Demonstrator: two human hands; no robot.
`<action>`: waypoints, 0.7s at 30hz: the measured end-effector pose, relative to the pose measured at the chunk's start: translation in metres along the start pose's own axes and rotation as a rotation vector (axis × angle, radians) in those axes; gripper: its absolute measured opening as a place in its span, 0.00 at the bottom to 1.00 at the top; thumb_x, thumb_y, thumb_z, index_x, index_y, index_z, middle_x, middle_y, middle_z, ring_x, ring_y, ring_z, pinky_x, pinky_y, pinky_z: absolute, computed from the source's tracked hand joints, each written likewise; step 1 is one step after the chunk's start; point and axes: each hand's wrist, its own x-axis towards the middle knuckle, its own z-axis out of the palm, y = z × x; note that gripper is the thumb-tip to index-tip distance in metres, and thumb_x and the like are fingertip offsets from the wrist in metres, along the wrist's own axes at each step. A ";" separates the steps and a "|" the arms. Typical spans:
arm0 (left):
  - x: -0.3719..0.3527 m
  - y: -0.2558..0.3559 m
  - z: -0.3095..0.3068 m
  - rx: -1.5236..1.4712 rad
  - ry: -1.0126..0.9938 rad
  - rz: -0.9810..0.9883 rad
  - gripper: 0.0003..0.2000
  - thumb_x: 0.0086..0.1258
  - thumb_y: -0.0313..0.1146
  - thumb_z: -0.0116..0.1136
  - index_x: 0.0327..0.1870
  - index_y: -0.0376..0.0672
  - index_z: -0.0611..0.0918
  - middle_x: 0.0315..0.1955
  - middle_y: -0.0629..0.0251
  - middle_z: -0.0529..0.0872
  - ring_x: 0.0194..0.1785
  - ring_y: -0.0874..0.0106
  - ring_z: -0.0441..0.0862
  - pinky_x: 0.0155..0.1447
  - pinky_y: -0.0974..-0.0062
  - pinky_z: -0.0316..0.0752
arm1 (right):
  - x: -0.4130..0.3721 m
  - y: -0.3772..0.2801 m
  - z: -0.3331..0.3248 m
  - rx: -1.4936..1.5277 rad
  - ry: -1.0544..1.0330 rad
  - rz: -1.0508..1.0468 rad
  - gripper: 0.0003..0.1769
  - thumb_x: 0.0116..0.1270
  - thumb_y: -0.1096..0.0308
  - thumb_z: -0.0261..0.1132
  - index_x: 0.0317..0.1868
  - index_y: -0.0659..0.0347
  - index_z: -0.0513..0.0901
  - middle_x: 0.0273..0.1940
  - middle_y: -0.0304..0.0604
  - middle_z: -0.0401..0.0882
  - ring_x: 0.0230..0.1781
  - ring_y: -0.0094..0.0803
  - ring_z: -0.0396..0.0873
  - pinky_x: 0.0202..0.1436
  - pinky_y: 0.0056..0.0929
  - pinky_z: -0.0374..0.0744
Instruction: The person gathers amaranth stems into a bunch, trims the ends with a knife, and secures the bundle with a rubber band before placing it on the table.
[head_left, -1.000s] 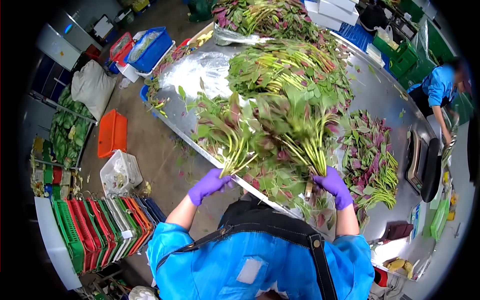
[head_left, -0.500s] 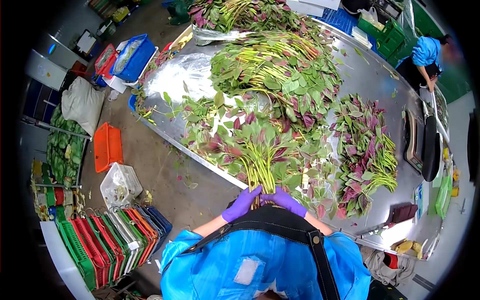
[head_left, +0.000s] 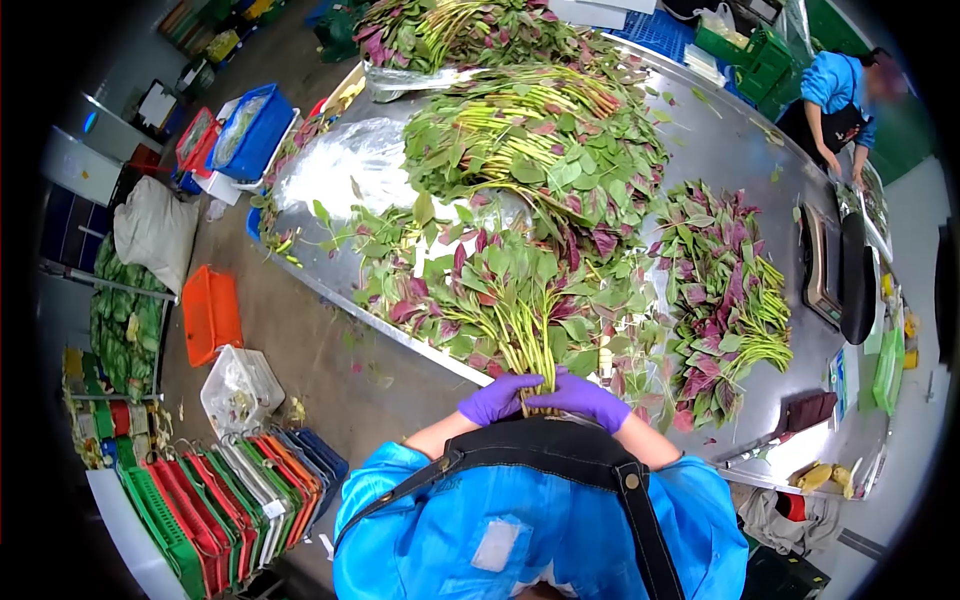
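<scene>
Clearly, the person's left hand (head_left: 500,398) and right hand (head_left: 585,398), in purple gloves, are gripping 1 bundle of leafy stems (head_left: 527,348) between them, closing around its lower stalks from either side. The bundle is lying at the near edge of the metal table (head_left: 725,150), its stalks pointing toward the person's body and its green and purple leaves spreading away among the loose leaves (head_left: 625,290) that are littering the tabletop. Beyond it, a large heap of stems (head_left: 540,150) is covering the middle of the table, with another pile (head_left: 450,35) lying farther back. To the right, a smaller pile (head_left: 720,300) is resting on the metal, its stalks pointing toward the lower right. Crumpled clear plastic film (head_left: 340,165) is glinting left of the large heap. At the left, an orange crate (head_left: 212,315) is sitting on the floor near a white basket (head_left: 240,390). At the upper right, a co-worker (head_left: 835,105) in blue is bending beside the table, 2 arms reaching down.
</scene>
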 end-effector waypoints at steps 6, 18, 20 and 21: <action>0.013 -0.007 -0.004 -0.070 0.099 -0.004 0.19 0.66 0.29 0.51 0.57 0.34 0.69 0.50 0.59 0.77 0.52 0.70 0.76 0.57 0.72 0.71 | -0.024 0.000 0.000 0.329 0.303 0.199 0.42 0.58 0.50 0.64 0.63 0.71 0.58 0.48 0.54 0.76 0.45 0.45 0.77 0.51 0.32 0.75; 0.019 -0.018 -0.002 -0.102 0.207 -0.051 0.17 0.63 0.28 0.56 0.52 0.34 0.74 0.43 0.59 0.81 0.47 0.69 0.79 0.51 0.71 0.76 | 0.005 -0.066 -0.044 -0.728 0.312 0.270 0.24 0.53 0.50 0.66 0.43 0.60 0.79 0.32 0.51 0.79 0.34 0.42 0.79 0.34 0.35 0.75; 0.023 -0.022 -0.005 -0.003 0.268 -0.021 0.16 0.61 0.27 0.58 0.49 0.34 0.75 0.42 0.59 0.81 0.45 0.71 0.80 0.51 0.72 0.76 | 0.046 -0.047 -0.037 -0.661 0.848 -0.345 0.18 0.52 0.54 0.66 0.37 0.60 0.81 0.32 0.47 0.79 0.37 0.41 0.78 0.38 0.37 0.75; 0.022 -0.022 -0.001 0.060 0.291 0.013 0.11 0.62 0.29 0.57 0.42 0.33 0.79 0.39 0.59 0.82 0.44 0.70 0.80 0.53 0.72 0.74 | 0.066 -0.045 -0.033 -0.664 0.841 -0.350 0.18 0.52 0.54 0.66 0.37 0.60 0.81 0.32 0.47 0.79 0.37 0.41 0.78 0.38 0.37 0.75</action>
